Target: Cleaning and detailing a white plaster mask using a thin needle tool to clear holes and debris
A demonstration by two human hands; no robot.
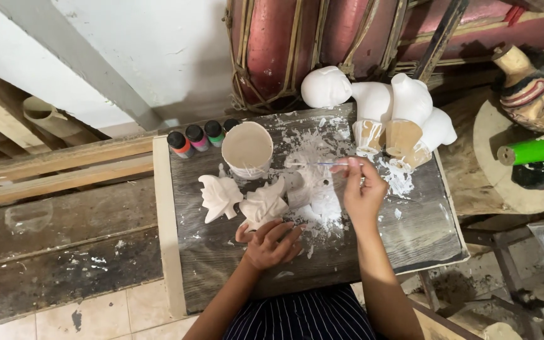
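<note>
My left hand grips the base of a white unpainted plaster figurine standing on a dark wooden board. A second white winged figurine stands just to its left, untouched. My right hand holds a thin brush or pick that points left over a patch of white plaster dust. A white cup stands behind the figurines.
Several small paint bottles with coloured caps line the board's back left. Large white busts sit at the back right. A painted mask and a green tube lie on a round stand to the right. Rough planks lie to the left.
</note>
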